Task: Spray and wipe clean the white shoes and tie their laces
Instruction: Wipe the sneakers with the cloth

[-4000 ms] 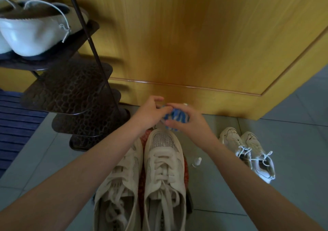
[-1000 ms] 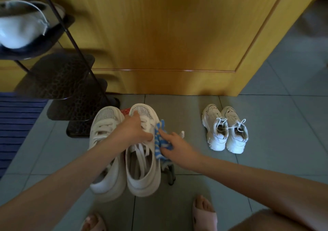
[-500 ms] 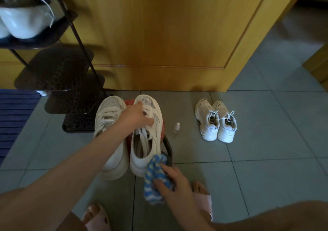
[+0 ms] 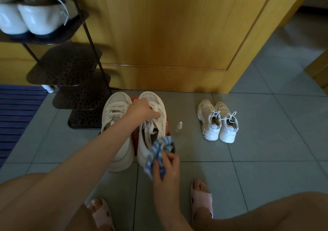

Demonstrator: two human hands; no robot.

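A person crouches on the tiled floor (image 4: 266, 159) in front of a yellow wooden door (image 4: 168, 35). Two big white shoes stand side by side right in front, toes toward the door. The left hand (image 4: 142, 110) reaches over to the right shoe (image 4: 152, 129) and its fingers curl down on the top of it, near the laces (image 4: 148, 127), to keep it from sliding; I cannot tell if it pinches a lace or only presses. The left shoe (image 4: 116, 129) sits just beside it, touching or almost touching. The right hand (image 4: 166, 167) is closed around a blue and white striped cloth (image 4: 158, 151), and the loose end of the cloth lies against the heel end of the right shoe. So this looks like the wiping step, with the back of the shoe being rubbed. A little spray bottle (image 4: 179, 126) stands on the floor just to the right of the big shoes, with nobody touching it. A smaller pair of white shoes (image 4: 218, 122) waits farther right, with laces already tied across. A dark shoe rack (image 4: 71, 81) stands to the left. Next, I think the cloth needs to go around the side and sole while the other hand holds the shoe firm. The big shoes' laces look loose, so tying comes later.
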